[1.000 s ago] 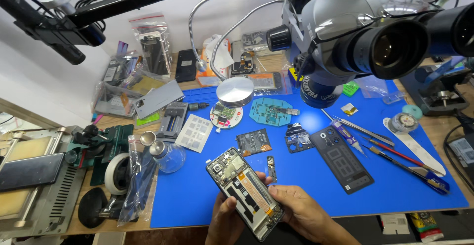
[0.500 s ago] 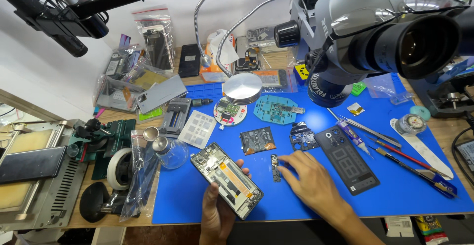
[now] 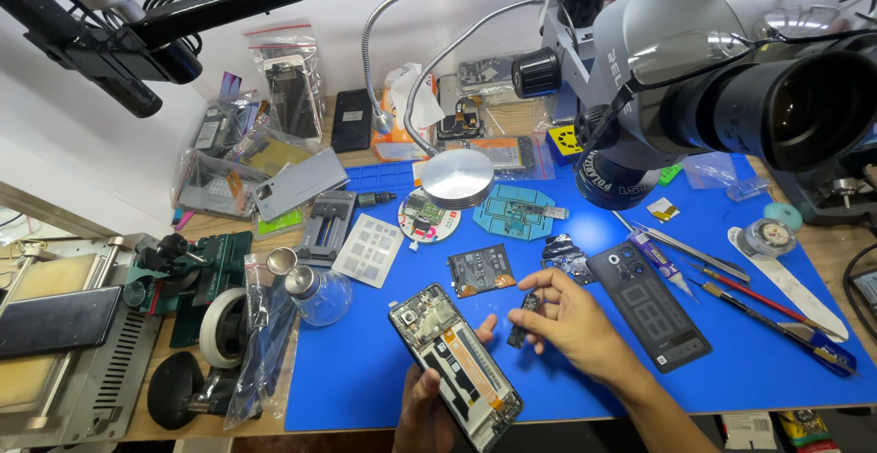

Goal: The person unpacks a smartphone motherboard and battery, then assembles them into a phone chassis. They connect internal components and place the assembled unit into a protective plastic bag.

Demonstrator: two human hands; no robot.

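Where a blue mat (image 3: 384, 371) covers the cluttered bench, a microscope (image 3: 694, 79) overhangs.

opened phone (image 3: 455, 367) left of back cover (image 3: 649, 306)

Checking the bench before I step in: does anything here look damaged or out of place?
Nothing looks spilled or broken. The opened phone in the left hand has its back off, insides bare; the right hand pinches a small dark part.

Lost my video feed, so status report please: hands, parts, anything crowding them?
Left hand grips opened phone. Right hand pinches small dark part over blue mat. Back cover lies close right; microscope overhead.
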